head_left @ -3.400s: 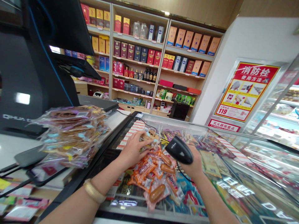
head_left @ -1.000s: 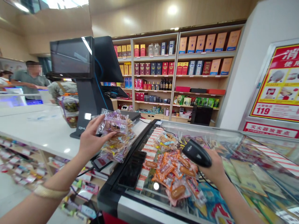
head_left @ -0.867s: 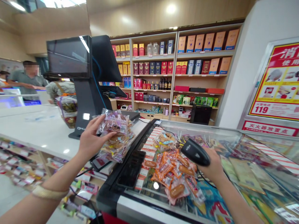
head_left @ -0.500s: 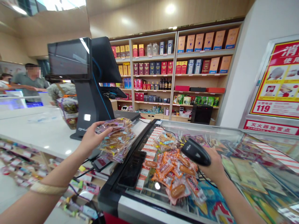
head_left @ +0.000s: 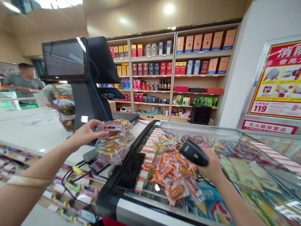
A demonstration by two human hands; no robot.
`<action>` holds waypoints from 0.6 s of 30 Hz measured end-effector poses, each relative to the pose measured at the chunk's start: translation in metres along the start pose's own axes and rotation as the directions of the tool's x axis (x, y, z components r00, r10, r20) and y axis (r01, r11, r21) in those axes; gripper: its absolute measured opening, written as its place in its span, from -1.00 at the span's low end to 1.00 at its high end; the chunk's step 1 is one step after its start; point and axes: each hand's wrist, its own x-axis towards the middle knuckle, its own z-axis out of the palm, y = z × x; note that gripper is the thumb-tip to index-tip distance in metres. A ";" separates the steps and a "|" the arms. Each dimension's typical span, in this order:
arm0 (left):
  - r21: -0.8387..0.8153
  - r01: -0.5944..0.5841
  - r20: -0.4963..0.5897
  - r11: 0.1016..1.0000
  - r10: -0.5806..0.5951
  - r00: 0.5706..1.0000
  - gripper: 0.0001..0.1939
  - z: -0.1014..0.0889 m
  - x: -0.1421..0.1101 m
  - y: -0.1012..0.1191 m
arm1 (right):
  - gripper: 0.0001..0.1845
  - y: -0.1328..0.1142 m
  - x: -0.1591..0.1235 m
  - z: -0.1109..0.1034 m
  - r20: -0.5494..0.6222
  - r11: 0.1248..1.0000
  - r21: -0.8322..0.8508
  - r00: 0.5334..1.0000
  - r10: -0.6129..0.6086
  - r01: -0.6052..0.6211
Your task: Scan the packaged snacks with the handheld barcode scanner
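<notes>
My left hand (head_left: 88, 131) lies flat along the top of a tall stack of clear snack packets (head_left: 115, 142), its fingers touching the upper packets. My right hand (head_left: 213, 164) grips a black handheld barcode scanner (head_left: 194, 153), whose cord runs down past my wrist. Just left of the scanner, a heap of orange-wrapped sausage packets (head_left: 170, 177) lies on the glass freezer lid (head_left: 199, 130). A gold bangle (head_left: 29, 181) circles my left wrist.
A black point-of-sale terminal with a monitor (head_left: 64, 58) stands on the white counter (head_left: 35, 125). A phone (head_left: 100, 167) and cables lie near the stack. A flat black slab (head_left: 130, 175) rests on the freezer's edge. Boxed liquor shelves fill the back; a person (head_left: 23, 84) stands far left.
My left hand has moved from the sausage heap to the snack stack, and its grip has flattened onto the top. The stack now stands beside the freezer, and the scanner stays in my right hand.
</notes>
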 end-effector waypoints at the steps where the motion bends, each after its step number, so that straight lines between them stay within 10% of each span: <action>1: 0.024 -0.020 -0.018 1.000 0.020 1.000 -0.20 0.000 -0.001 0.002 | -0.84 0.000 0.001 0.000 0.000 1.000 0.000 1.000 0.002 -0.002; 5: 0.195 -0.133 -0.159 0.972 0.165 0.973 -0.25 0.000 -0.016 0.025 | -0.85 -0.003 0.004 -0.001 -0.030 0.999 0.004 0.999 -0.035 0.035; 9: 0.307 -0.330 -0.294 0.893 0.418 0.859 -0.35 0.011 -0.041 0.055 | -0.81 -0.009 0.008 -0.004 -0.020 0.997 0.031 0.998 -0.067 0.067; 18: 0.302 -0.547 -0.129 0.781 0.602 0.788 -0.49 0.087 -0.087 0.089 | -0.73 -0.032 0.012 -0.007 0.127 0.984 0.173 0.990 -0.054 0.031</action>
